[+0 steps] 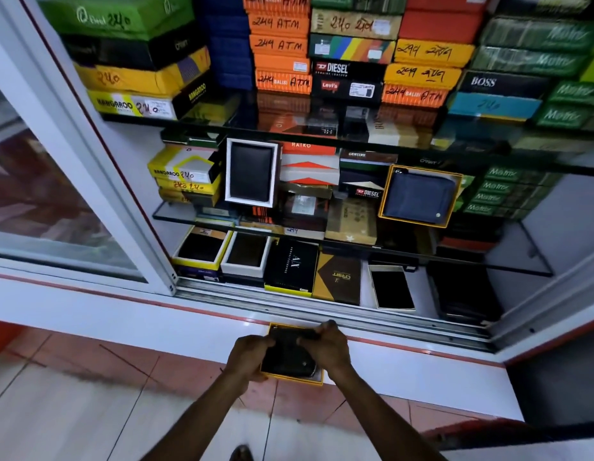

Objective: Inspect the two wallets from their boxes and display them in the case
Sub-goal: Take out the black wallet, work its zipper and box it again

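So the dark, nearly black wallet (290, 352) is sitting in its shallow yellow-rimmed open box (294, 379), held out in front of the case just below the white sill with the red stripe (405, 354). The long axis of the box runs away from the person toward the case, tilted a bit so the far end leans right. The left hand (247, 356) is wrapped around the left edge of the box, fingers curled under it, and the right hand (325, 347) is pressed over the top right part of the wallet with fingers bent down onto it, so most of the far half is covered and I can't tell if the wallet is lifted or lying flat. There's a small pale stud and what looks like a bit of chain near the near right corner, hard to make out. Past the sill is the metal sliding track (322, 302), then the open glass display case (122, 181). On its middle glass shelf a black wallet in a white box (251, 172) stands upright, and a navy blue zip wallet in a yellow box (419, 196) leans to the right of it, well apart. Stacked colourful boxes (279, 44) fill the top, cut off by the frame.
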{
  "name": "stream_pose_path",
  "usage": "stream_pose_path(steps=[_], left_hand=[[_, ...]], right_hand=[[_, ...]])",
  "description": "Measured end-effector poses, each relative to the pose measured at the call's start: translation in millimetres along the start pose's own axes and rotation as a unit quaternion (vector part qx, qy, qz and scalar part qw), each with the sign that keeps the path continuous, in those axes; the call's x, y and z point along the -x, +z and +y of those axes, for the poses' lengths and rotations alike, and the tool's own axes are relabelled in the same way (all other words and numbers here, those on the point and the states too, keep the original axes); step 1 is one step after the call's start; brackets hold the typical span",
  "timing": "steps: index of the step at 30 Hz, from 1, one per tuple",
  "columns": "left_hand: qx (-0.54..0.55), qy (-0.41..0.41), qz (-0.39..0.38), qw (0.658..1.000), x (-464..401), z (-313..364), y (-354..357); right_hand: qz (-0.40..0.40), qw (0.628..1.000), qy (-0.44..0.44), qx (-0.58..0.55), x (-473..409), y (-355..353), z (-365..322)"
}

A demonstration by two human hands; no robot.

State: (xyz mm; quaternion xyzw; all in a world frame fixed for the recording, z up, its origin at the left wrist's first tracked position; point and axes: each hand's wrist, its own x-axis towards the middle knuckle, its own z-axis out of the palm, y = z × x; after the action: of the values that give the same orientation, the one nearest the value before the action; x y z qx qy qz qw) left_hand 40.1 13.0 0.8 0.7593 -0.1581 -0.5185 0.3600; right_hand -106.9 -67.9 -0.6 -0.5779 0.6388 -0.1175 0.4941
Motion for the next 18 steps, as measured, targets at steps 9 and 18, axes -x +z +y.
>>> stream_pose_path(steps=[9, 18], left_hand=[[-0.062, 0.131, -0.009, 0.989, 18.8, 51.7, -12.1], [-0.240, 0.338, -0.108, 0.904, 58.3, 147.0, -33.0]], right_hand=[[-0.075, 0.964, -0.062, -0.245, 16.1, -42.2, -8.2], [-0.010, 0.905, -0.425, 0.028, 40.7, -113.9, -66.2]])
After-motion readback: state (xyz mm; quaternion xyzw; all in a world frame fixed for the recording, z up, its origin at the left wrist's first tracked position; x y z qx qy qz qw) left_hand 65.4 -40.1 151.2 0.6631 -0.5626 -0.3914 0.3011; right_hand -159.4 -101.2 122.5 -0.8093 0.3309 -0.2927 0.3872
